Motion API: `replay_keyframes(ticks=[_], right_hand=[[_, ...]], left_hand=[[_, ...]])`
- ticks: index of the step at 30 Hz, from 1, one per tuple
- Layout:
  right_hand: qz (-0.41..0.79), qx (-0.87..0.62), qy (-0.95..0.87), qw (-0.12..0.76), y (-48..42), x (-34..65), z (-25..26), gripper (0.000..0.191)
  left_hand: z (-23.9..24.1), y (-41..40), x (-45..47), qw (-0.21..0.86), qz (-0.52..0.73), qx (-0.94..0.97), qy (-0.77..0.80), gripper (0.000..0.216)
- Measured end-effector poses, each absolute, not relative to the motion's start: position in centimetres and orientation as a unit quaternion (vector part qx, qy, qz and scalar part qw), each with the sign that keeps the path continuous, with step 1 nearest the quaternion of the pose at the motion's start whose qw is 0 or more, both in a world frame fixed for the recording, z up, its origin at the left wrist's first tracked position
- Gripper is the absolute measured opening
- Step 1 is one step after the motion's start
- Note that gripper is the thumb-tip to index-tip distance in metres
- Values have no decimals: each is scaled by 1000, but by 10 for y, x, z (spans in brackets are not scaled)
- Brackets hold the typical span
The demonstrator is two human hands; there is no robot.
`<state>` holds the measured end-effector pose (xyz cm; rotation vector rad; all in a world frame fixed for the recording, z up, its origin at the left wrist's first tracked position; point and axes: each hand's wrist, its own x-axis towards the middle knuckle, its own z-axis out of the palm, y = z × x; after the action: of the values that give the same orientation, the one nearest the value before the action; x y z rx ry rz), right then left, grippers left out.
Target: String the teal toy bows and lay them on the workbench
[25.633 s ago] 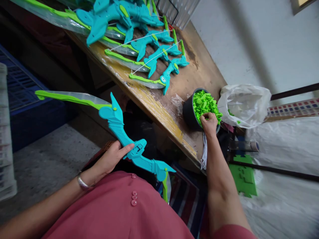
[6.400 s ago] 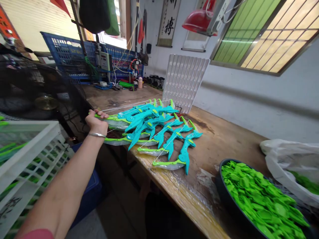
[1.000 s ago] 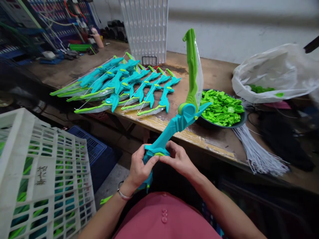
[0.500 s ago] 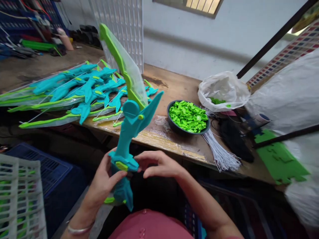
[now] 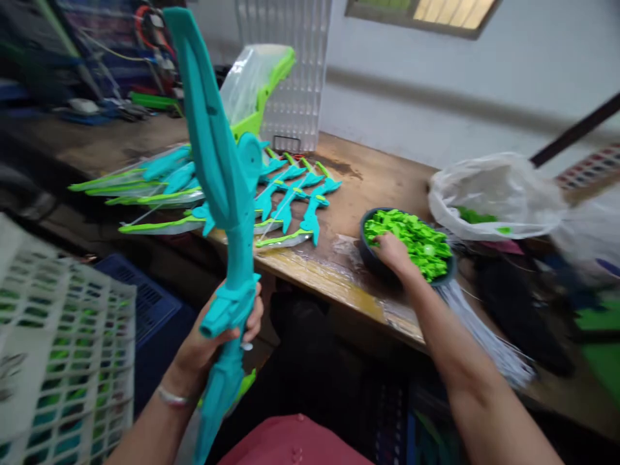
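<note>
My left hand (image 5: 208, 336) is closed around the grip of a turquoise toy bow (image 5: 241, 258), held upright before me. A green limb (image 5: 278, 68) with clear plastic sheeting branches from its upper part. The lower end of the bow runs down past my wrist. On the table, a dark bowl (image 5: 371, 261) holds a heap of small bright green plastic pieces (image 5: 421, 239). My right hand (image 5: 391, 250) reaches into the near left side of this heap, fingers drawn together and pointing down. Its fingertips are hidden among the pieces, so what they pinch cannot be seen.
Several finished-looking toy bows (image 5: 290, 194) lie on the table to the left. A white plastic bag (image 5: 504, 187) with green bits stands behind the bowl, and a bundle of white cords (image 5: 484, 342) lies right. A white crate (image 5: 97, 336) stands at lower left.
My right hand has left the bow's grip and moved right into the bowl. The bow has been turned over, showing its other face without the green inlay. The view has shifted left.
</note>
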<state>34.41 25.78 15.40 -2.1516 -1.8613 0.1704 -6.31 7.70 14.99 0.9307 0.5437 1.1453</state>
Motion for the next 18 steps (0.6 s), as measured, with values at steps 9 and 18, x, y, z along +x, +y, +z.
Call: replay_keyframes(ticks=[9,18], right_hand=[[64,-633,-733,239,283,375,136,48],[-38,-537,-740,403,273,414,127,62]], left_hand=[[178,58,-70,609,593,414,327,49],[184,30,-73,572,654,408,281,35]])
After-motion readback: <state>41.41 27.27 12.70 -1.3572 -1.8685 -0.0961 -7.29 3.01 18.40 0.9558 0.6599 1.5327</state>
